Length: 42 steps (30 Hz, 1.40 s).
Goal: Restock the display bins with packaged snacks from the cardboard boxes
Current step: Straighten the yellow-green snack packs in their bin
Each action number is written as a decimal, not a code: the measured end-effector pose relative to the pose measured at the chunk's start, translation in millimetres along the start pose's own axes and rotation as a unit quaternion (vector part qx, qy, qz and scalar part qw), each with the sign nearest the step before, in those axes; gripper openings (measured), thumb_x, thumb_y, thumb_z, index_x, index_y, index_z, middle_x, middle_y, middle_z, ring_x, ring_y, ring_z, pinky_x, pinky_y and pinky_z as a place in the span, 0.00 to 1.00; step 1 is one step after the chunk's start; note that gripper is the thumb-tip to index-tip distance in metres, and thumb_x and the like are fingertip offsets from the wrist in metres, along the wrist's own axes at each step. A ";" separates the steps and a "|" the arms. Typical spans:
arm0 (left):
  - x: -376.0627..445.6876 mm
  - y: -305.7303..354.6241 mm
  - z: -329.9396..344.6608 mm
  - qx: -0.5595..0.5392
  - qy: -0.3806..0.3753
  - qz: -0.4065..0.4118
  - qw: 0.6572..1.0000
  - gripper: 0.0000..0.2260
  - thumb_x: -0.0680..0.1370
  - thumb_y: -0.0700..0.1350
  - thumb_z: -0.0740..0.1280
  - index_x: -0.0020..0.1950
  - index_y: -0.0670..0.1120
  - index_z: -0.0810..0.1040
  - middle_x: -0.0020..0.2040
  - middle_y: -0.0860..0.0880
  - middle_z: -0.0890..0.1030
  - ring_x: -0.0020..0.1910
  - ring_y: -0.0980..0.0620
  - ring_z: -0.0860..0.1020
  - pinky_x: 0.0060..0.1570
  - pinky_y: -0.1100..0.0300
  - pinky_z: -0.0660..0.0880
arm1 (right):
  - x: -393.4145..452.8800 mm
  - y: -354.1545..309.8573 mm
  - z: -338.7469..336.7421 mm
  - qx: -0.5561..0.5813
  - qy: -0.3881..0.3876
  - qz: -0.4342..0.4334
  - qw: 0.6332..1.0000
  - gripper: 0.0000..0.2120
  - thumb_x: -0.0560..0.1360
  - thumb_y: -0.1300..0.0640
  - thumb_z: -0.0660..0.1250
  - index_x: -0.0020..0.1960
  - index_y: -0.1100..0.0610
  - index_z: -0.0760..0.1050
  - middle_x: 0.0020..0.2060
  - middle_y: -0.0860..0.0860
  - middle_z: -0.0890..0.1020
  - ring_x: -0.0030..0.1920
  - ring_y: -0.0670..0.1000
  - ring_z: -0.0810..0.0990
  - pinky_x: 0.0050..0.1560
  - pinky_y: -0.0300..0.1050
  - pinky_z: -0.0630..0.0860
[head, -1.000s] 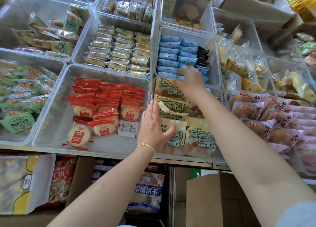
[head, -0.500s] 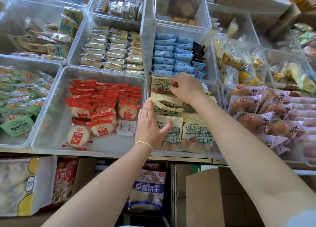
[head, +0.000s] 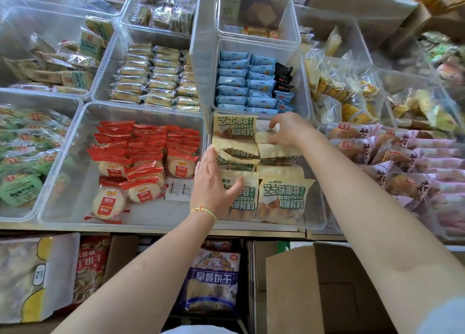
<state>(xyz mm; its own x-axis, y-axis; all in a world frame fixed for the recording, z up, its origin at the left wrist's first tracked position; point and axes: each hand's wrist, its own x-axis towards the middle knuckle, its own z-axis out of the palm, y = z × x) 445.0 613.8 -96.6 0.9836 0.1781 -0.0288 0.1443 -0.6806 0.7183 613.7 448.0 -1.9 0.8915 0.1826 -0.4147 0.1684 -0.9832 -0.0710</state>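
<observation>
Cream packets [head: 281, 195] in clear bin [head: 315, 223], right of red packets [head: 148, 157]. Right hand [head: 289, 128] pinching a rear packet [head: 266, 136]; left hand [head: 214, 182] flat, fingers straight, bracing the front row. Risk: stacked rows toppling or sliding if released unevenly.

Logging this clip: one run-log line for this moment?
left hand: flat on cream packets | right hand: pinching rear packet | clear bin

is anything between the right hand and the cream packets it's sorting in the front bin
Nothing visible. The right hand is already inside the clear bin, fingers curled on a cream packet in the back right row. The left hand rests flat on the front left packet, off to the side, not in its path.
</observation>
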 end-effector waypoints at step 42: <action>0.6 1.5 -1.5 0.011 -0.014 -0.010 1.000 0.43 0.77 0.61 0.64 0.80 0.41 0.47 0.80 0.43 0.54 0.79 0.49 0.51 0.77 0.49 0.51 | 19.6 40.8 7.1 0.411 0.138 0.150 0.889 0.18 0.75 0.57 0.72 0.63 0.55 0.74 0.56 0.50 0.78 0.55 0.52 0.77 0.52 0.46 0.76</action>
<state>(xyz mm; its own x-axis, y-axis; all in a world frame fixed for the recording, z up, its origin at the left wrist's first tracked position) 445.7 613.9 -94.5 0.9833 0.1708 -0.0626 0.1652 -0.6934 0.7014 635.1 411.3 -19.4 0.9323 -0.2060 -0.2974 -0.3583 -0.6397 -0.6800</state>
